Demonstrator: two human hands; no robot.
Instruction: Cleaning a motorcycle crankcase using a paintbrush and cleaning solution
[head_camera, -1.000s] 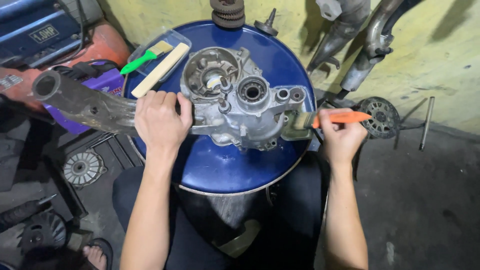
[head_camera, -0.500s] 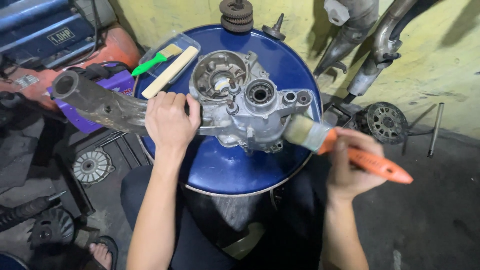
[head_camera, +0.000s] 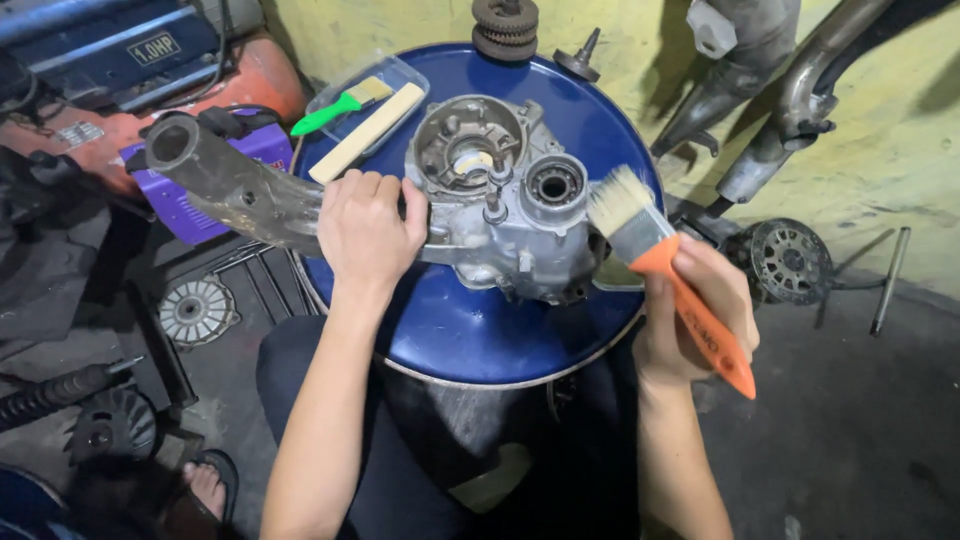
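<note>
A grey metal engine casing (head_camera: 500, 200) with a long dark arm (head_camera: 230, 190) lies across the top of a blue drum (head_camera: 470, 330). My left hand (head_camera: 368, 228) grips the casing where the arm joins it. My right hand (head_camera: 690, 320) holds a paintbrush (head_camera: 665, 265) by its orange handle. Its pale bristles point up and left, just off the casing's right side near a round bearing hole (head_camera: 553, 185).
A clear tray (head_camera: 405, 75) on the drum's far left holds a green-handled brush (head_camera: 340, 105) and a wooden stick (head_camera: 365, 132). Gear parts (head_camera: 505, 25) sit at the drum's back edge. A toothed wheel (head_camera: 790, 260), metal pipes (head_camera: 790, 90), a purple box (head_camera: 190, 205) and a compressor (head_camera: 140, 60) surround the drum.
My right hand has lifted the brush off the casing's right side and turned it, so the bristles now point up and the handle points down and right. The left hand keeps its grip.
</note>
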